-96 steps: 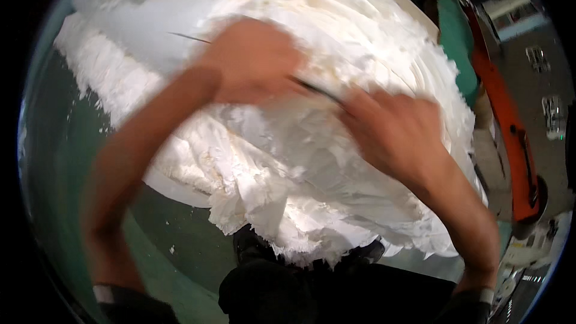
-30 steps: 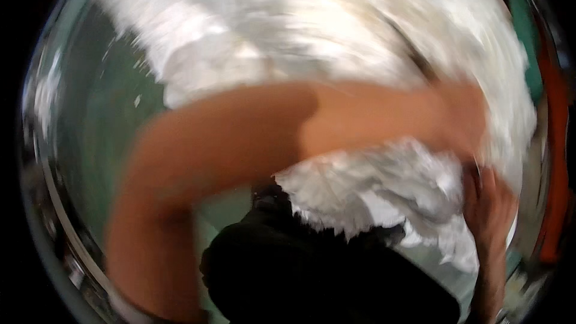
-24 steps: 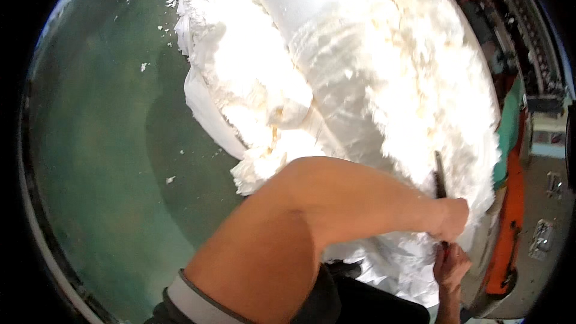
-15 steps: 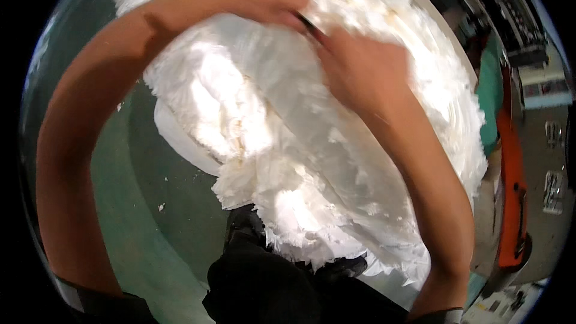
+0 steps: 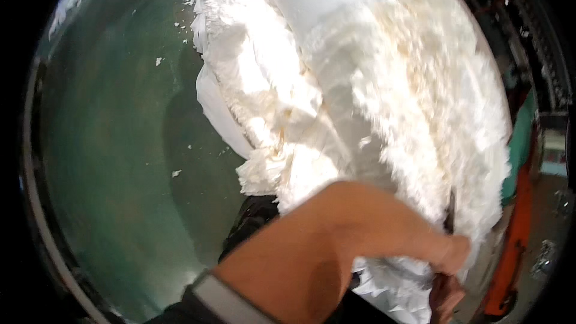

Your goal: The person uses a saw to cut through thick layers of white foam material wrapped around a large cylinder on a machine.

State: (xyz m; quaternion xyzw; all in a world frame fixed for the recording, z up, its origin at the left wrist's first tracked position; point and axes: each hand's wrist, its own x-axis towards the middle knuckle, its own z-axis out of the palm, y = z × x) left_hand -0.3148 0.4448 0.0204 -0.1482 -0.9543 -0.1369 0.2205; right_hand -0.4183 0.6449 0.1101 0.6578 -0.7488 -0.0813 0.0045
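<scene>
Green floor [image 5: 108, 162] flanks the white heap [image 5: 336, 48]; near its edge, left hand [image 5: 451, 253] and right hand [image 5: 446, 300], close together, both grip a dark tool [image 5: 450, 211].

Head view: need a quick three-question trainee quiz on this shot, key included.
1. True or false: the left hand and the right hand are at opposite sides of the picture.
2. Where does the dark, narrow tool stick out? (a) above the left hand in the picture (b) below the right hand
3. Fill the gap: left of the shaggy white material is a ____ floor with white scraps on it.

Key: 1 false, they are close together at lower right; 2 a; 3 green.
</scene>
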